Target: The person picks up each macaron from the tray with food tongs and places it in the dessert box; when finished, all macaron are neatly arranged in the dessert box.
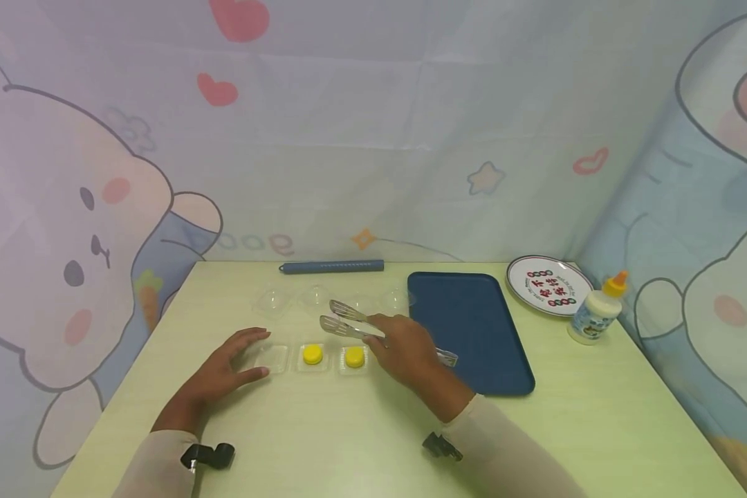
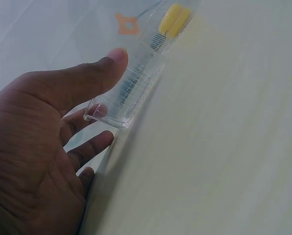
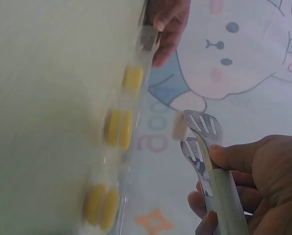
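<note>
In the head view my right hand (image 1: 404,346) grips metal tongs (image 1: 348,328) with slotted ends, held over the table. Nothing is plainly visible between the tong ends, which stand apart. My left hand (image 1: 227,366) spreads thumb and fingers about the left end of a clear plastic tray (image 1: 275,358); whether they touch it I cannot tell. That end compartment holds nothing. Beside it sit yellow macarons (image 1: 312,354) in separate compartments. The right wrist view shows three macarons (image 3: 119,129) in the row; the third is hidden by my right hand in the head view.
Clear domed plastic lids (image 1: 272,299) lie behind the tray. A dark blue tray (image 1: 473,325) lies to the right, with a printed plate (image 1: 550,280) and a glue bottle (image 1: 594,315) beyond it. A blue-grey stick (image 1: 331,267) lies along the back edge.
</note>
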Demonstrator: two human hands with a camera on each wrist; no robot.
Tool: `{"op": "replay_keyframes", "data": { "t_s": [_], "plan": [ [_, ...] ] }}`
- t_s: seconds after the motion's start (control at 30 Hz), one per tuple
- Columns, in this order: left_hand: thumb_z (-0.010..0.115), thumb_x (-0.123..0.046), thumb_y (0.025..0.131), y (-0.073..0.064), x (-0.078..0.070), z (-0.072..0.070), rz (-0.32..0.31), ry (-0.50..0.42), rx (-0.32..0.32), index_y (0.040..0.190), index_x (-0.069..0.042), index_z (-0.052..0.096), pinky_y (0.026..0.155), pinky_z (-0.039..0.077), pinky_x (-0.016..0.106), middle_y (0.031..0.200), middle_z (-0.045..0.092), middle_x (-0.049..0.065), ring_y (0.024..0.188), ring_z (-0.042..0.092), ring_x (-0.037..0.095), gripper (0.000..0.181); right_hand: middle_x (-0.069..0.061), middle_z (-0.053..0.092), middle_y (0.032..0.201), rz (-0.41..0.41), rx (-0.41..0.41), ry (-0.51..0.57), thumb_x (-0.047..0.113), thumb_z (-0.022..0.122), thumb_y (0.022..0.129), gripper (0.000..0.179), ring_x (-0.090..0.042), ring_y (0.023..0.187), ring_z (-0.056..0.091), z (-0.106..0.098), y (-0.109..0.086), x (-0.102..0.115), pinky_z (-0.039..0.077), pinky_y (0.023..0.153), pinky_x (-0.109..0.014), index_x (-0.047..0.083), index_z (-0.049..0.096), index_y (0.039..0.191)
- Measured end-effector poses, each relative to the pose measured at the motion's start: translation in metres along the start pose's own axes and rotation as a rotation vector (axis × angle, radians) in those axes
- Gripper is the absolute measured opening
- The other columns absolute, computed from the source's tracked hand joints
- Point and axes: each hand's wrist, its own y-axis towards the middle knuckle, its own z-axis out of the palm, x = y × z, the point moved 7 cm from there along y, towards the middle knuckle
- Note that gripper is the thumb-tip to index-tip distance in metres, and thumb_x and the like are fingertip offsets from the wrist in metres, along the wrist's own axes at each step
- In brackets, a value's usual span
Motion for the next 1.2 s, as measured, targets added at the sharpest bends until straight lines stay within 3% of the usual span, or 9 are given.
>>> {"op": "replay_keyframes", "data": {
  "t_s": [0.17, 0.23, 0.77, 1.2],
  "plan": [
    [0.088, -0.026, 0.094, 0.002, 0.001, 0.001, -0.013, 0.002, 0.009, 0.157, -0.015, 0.057, 0.127, 0.03, 0.068, 0.167, 0.049, 0.016, 0.159, 0.038, 0.048, 0.071, -0.006, 0.083, 0.114, -0.002, 0.045, 0.025, 0.029, 0.08, 0.101, 0.035, -0.024, 0.094, 0.076, 0.015, 0.006, 0.016, 0.055, 0.066, -0.038, 0.018, 0.078, 0.134],
    [0.088, -0.026, 0.093, 0.002, 0.002, 0.001, -0.021, -0.007, 0.013, 0.157, -0.015, 0.056, 0.126, 0.028, 0.075, 0.167, 0.049, 0.017, 0.159, 0.037, 0.05, 0.072, -0.004, 0.083, 0.115, -0.01, 0.058, 0.027, 0.029, 0.08, 0.101, 0.034, -0.024, 0.095, 0.076, 0.021, 0.009, 0.023, 0.056, 0.068, -0.037, 0.018, 0.078, 0.133],
    [0.087, -0.032, 0.095, 0.001, 0.003, 0.001, -0.082, -0.023, 0.027, 0.162, -0.017, 0.049, 0.126, 0.026, 0.079, 0.172, 0.043, 0.02, 0.162, 0.03, 0.055, 0.079, 0.004, 0.083, 0.115, -0.099, 0.135, -0.019, 0.03, 0.078, 0.103, 0.03, -0.018, 0.099, 0.077, 0.061, 0.022, 0.065, 0.059, 0.072, -0.033, 0.021, 0.078, 0.131],
    [0.088, -0.028, 0.094, 0.001, 0.003, -0.001, -0.072, -0.029, 0.01, 0.16, -0.016, 0.05, 0.125, 0.025, 0.08, 0.168, 0.047, 0.023, 0.161, 0.031, 0.056, 0.077, 0.005, 0.083, 0.112, -0.108, 0.191, -0.081, 0.031, 0.078, 0.102, 0.025, -0.015, 0.094, 0.075, 0.081, 0.028, 0.081, 0.058, 0.07, -0.033, 0.02, 0.08, 0.125]
  ]
}}
